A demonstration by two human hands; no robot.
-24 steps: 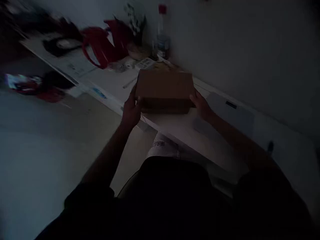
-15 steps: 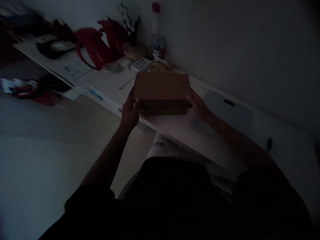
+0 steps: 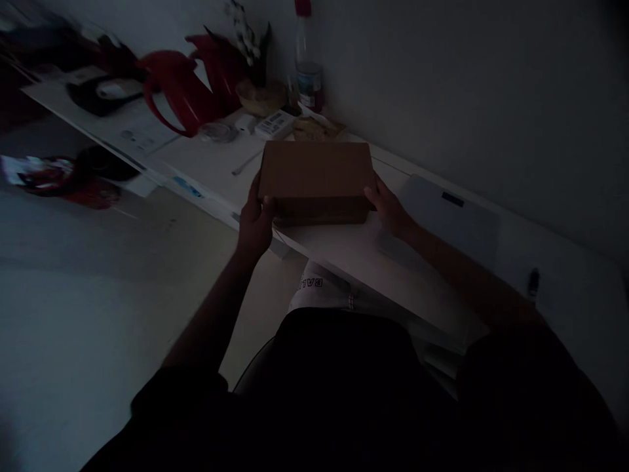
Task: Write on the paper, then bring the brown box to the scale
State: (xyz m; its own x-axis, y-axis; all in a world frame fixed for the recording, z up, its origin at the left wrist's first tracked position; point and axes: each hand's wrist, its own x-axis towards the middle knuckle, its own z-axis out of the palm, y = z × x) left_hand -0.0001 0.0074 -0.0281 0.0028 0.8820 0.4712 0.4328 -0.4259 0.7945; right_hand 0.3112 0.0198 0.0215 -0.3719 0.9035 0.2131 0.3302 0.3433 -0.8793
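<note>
Now both hands grip a plain cardboard box [image 3: 316,176] at the near edge of a white desk [image 3: 344,246].

Closed, brown and flat-topped, the box is a low rectangular carton with no label or print to be made out in the dim light; its front face is in shadow and darker than the lid. The left hand [image 3: 255,221] clasps the box's left end, thumb up against the side, and the right hand [image 3: 390,208] clasps the right end, so it is held from both sides. Whether its base rests on the desk cannot be told. Behind it stand a red-capped bottle [image 3: 307,65], a red jug [image 3: 171,85] and a small bowl [image 3: 259,98]. A flat grey pad [image 3: 455,213] lies just right of the box.
</note>
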